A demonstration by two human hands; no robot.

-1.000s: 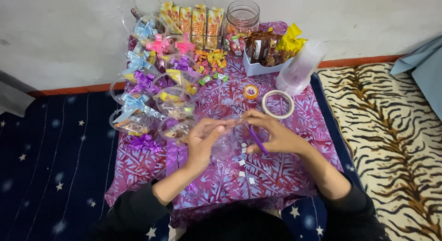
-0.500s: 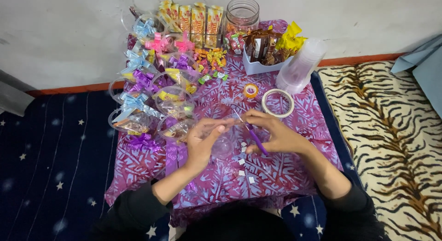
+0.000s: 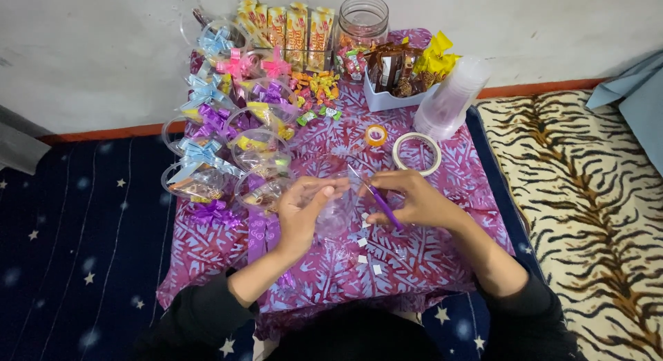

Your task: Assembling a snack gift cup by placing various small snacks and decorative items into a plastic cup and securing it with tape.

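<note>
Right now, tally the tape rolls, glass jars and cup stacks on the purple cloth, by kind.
Tape rolls: 2, the white roll and the small orange roll
Glass jar: 1
Stack of clear cups: 1
Total: 4

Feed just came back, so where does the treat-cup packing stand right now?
Done: several clear cups at left hold treats and carry ribbon bows. In hand: left hand steadies another clear cup; right hand holds a purple tool at it. Left: stacked empty cups, loose candies and small white tape pieces remain unused.
</note>
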